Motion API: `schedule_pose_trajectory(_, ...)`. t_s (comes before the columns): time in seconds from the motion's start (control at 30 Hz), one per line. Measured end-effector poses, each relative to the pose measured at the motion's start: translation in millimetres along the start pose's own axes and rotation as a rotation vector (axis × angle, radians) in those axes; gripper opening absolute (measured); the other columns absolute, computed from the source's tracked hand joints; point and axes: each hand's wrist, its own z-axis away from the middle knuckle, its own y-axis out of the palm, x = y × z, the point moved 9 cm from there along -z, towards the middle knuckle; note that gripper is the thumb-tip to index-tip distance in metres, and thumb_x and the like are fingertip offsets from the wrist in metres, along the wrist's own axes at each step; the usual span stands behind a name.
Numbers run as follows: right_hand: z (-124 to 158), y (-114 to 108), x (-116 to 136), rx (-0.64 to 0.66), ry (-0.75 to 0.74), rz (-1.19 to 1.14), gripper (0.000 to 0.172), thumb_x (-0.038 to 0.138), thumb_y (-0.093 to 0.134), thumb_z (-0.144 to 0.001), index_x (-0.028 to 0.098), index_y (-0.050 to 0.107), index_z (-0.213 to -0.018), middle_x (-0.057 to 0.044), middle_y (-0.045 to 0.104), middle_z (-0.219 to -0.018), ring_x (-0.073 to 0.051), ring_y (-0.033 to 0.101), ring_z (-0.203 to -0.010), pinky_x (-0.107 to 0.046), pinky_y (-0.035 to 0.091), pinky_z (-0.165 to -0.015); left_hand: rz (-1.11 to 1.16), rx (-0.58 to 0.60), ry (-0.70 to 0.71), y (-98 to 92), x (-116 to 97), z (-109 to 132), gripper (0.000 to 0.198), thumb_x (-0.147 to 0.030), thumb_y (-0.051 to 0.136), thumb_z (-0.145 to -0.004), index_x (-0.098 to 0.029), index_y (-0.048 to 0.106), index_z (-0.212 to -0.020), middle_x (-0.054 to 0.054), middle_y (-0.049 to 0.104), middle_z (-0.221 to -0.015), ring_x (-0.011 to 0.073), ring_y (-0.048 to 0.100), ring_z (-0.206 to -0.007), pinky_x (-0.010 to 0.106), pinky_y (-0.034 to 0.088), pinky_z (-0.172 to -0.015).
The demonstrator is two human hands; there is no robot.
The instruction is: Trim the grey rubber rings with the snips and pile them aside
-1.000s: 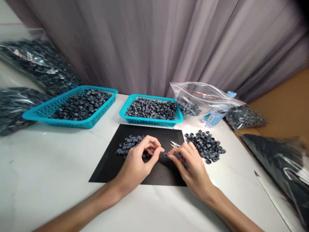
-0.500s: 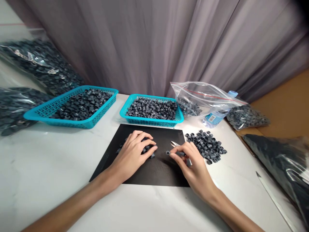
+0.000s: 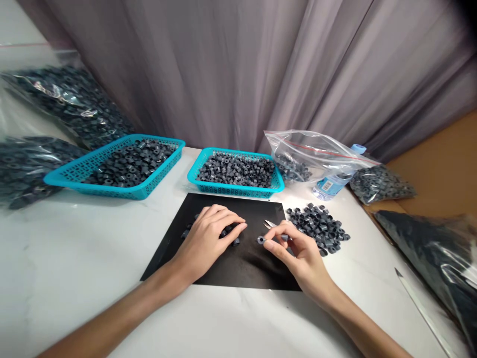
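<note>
My right hand [image 3: 298,246] pinches a small dark grey plastic ring [image 3: 261,240] between thumb and forefinger, its hole showing. Pointed metal blades [image 3: 267,224], like those of small snips, stick out beyond the forefinger; the rest of that tool is mostly hidden by the hand. My left hand [image 3: 212,231] lies curved over a small group of grey plastic pieces [image 3: 235,242] on the black mat [image 3: 238,268]. Its fingers are stretched out, with the thumb tip close to the fingertips, and nothing visibly gripped. The palm hides part of that group.
Loose grey pieces [image 3: 320,226] lie right of the mat. Behind stand two blue baskets [image 3: 234,189] [image 3: 112,191] of similar pieces. A zip bag [image 3: 316,149] leans by a water bottle [image 3: 331,186]. Filled bags [image 3: 74,99] flank both sides; a pointed white strip [image 3: 421,311] lies at right.
The view has shifted slightly. My left hand's thumb and fingertips have drawn closer together. My right hand still pinches the ring and has moved slightly down, now tilted a little differently.
</note>
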Motion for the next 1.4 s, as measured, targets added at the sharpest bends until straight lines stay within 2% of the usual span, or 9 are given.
schedule_pose_trajectory(0.17, 0, 8, 5, 0.064, -0.027, 0.033, 0.021, 0.042, 0.063, -0.095, 0.024, 0.069, -0.086, 0.003, 0.05, -0.07, -0.016, 0.051, -0.068, -0.042, 0.042, -0.093, 0.028, -0.027, -0.006, -3.9, 1, 1, 0.017, -0.037, 0.06, -0.095, -0.027, 0.074, -0.095, 0.0, 0.077, -0.099, 0.0217, 0.063, -0.099, 0.038, 0.041, -0.096)
schedule_pose_trajectory(0.3, -4, 2, 11, 0.048, -0.106, 0.12, 0.017, 0.036, 0.06, -0.097, 0.024, 0.068, -0.088, 0.001, 0.055, -0.073, -0.017, 0.052, -0.071, -0.034, 0.045, -0.078, 0.078, -0.06, -0.059, -9.3, 4, 2, 0.015, -0.038, 0.062, -0.094, -0.029, 0.074, -0.097, -0.001, 0.075, -0.096, 0.0209, 0.063, -0.094, 0.034, 0.044, -0.089)
schedule_pose_trajectory(0.37, -11, -13, 22, -0.031, -0.207, 0.198, 0.013, 0.029, 0.058, -0.099, 0.024, 0.066, -0.09, -0.001, 0.062, -0.081, -0.018, 0.052, -0.073, -0.033, 0.043, -0.072, 0.084, -0.058, -0.059, -10.5, 3, 3, 0.014, -0.036, 0.061, -0.095, -0.029, 0.072, -0.098, -0.001, 0.074, -0.092, 0.0204, 0.062, -0.091, 0.033, 0.045, -0.087)
schedule_pose_trajectory(0.5, -35, -70, 63, -0.355, -0.427, 0.451, 0.008, 0.025, 0.058, -0.098, 0.023, 0.063, -0.092, -0.003, 0.065, -0.086, -0.02, 0.051, -0.075, -0.035, 0.041, -0.073, 0.057, -0.065, -0.019, -12.9, -2, 4, 0.013, -0.037, 0.061, -0.095, -0.028, 0.07, -0.098, -0.001, 0.072, -0.091, 0.0202, 0.062, -0.089, 0.034, 0.043, -0.087)
schedule_pose_trajectory(0.63, -71, -115, 96, -0.603, -0.45, 0.713, 0.01, 0.027, 0.057, -0.097, 0.023, 0.063, -0.091, -0.005, 0.063, -0.087, -0.022, 0.05, -0.08, -0.038, 0.04, -0.076, 0.027, -0.055, 0.013, -13.8, -6, 3, 0.014, -0.034, 0.061, -0.096, -0.029, 0.069, -0.106, -0.002, 0.072, -0.09, 0.0203, 0.062, -0.088, 0.034, 0.042, -0.086)
schedule_pose_trajectory(0.7, -93, -124, 97, -0.622, -0.38, 0.824, 0.009, 0.025, 0.059, -0.095, 0.022, 0.064, -0.087, -0.006, 0.063, -0.085, -0.024, 0.05, -0.082, -0.038, 0.039, -0.075, 0.008, -0.045, 0.038, -14.2, -10, 3, 0.014, -0.03, 0.058, -0.097, -0.029, 0.068, -0.107, -0.002, 0.072, -0.093, 0.0198, 0.062, -0.089, 0.034, 0.041, -0.087)
schedule_pose_trajectory(0.87, -124, -121, 80, -0.547, -0.232, 1.011, 0.013, 0.024, 0.063, -0.091, 0.018, 0.067, -0.08, -0.01, 0.062, -0.078, -0.028, 0.048, -0.082, -0.039, 0.038, -0.072, -0.011, -0.046, 0.074, -14.7, -16, 5, 0.009, -0.029, 0.058, -0.098, -0.027, 0.067, -0.099, -0.002, 0.071, -0.096, 0.0185, 0.06, -0.09, 0.033, 0.039, -0.087)
schedule_pose_trajectory(1.2, -121, -94, 81, -0.423, -0.273, 1.21, 0.028, 0.028, 0.044, -0.102, 0.015, 0.065, -0.115, -0.014, 0.064, -0.094, -0.031, 0.049, -0.091, -0.043, 0.037, -0.08, 0.115, -0.047, 0.033, -4.4, -15, 13, 0.007, -0.029, 0.061, -0.097, -0.024, 0.065, -0.095, -0.002, 0.061, -0.084, 0.0151, 0.058, -0.083, 0.029, 0.043, -0.084)
schedule_pose_trajectory(1.4, -116, -91, 78, -0.436, -0.314, 1.188, 0.029, 0.031, 0.049, -0.1, 0.016, 0.062, -0.122, -0.014, 0.063, -0.1, -0.033, 0.05, -0.095, -0.045, 0.039, -0.081, 0.286, -0.044, 0.044, -0.4, -26, 21, 0.01, -0.022, 0.066, -0.093, -0.026, 0.068, -0.102, -0.001, 0.061, -0.092, 0.0113, 0.061, -0.082, 0.021, 0.049, -0.079)
